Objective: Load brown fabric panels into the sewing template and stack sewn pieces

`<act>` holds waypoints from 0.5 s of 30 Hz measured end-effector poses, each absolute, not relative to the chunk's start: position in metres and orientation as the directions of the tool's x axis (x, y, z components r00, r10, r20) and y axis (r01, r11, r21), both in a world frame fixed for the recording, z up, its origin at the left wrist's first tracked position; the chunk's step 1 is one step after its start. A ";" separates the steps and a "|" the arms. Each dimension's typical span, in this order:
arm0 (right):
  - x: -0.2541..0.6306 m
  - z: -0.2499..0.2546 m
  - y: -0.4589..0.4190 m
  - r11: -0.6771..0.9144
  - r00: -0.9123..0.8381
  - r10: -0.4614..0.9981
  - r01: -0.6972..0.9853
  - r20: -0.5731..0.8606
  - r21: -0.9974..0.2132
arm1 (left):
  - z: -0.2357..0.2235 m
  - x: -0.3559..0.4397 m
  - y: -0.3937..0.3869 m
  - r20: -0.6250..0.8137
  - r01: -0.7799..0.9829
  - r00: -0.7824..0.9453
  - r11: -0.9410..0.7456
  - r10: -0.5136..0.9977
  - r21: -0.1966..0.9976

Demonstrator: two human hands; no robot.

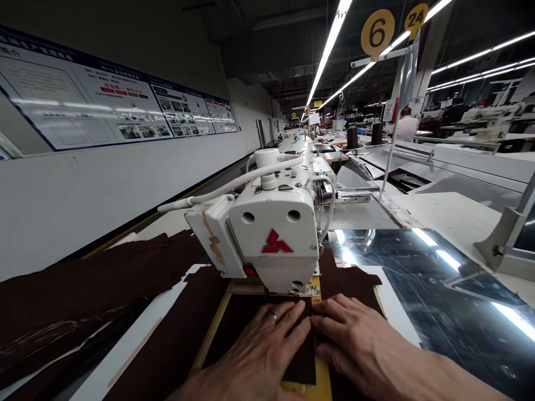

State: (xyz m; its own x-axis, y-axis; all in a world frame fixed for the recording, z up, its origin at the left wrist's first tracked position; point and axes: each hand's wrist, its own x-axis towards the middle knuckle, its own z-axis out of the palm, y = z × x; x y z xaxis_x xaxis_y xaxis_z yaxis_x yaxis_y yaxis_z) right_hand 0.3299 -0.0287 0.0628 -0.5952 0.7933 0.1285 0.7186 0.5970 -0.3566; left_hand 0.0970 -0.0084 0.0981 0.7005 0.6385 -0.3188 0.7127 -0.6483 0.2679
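Note:
A white sewing machine head [273, 228] with a red three-part emblem stands straight in front of me. Below it lies a dark brown panel [229, 326] inside a yellowish template frame [211, 337]. My left hand [261, 345] rests flat on this panel, fingers stretched toward the needle area, a ring on one finger. At the template's right strip, my right hand [355, 334] lies with its fingers extended, their tips close to the left hand's fingers. The needle is hidden behind the machine head. More dark brown material [351, 278] spreads beneath the template.
Brown pieces [92, 289] are heaped on the left, beside a white sheet edge [125, 345]. A glossy dark plate [443, 289] covers the table at right. Thread cones [353, 137] and a white post [393, 133] stand farther back. A person [405, 125] sits in the distance.

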 end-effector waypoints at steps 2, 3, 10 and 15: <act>0.333 0.061 -0.034 0.600 -0.604 0.788 0.713 0.117 -0.363 | 0.098 0.092 -0.007 -0.327 0.707 0.707 -0.636 0.627 0.309; 0.334 0.059 -0.036 0.608 -0.612 0.782 0.705 0.122 -0.364 | 0.097 0.088 -0.006 -0.330 0.708 0.707 -0.631 0.626 0.317; 0.329 0.025 -0.043 0.762 -0.667 0.645 0.595 0.373 -0.255 | 0.081 0.064 -0.001 -0.262 0.676 0.737 -0.667 0.623 0.313; 0.324 0.011 -0.043 0.792 -0.621 0.587 0.573 0.519 -0.209 | 0.080 0.055 0.012 -0.106 0.580 0.811 -0.764 0.576 0.284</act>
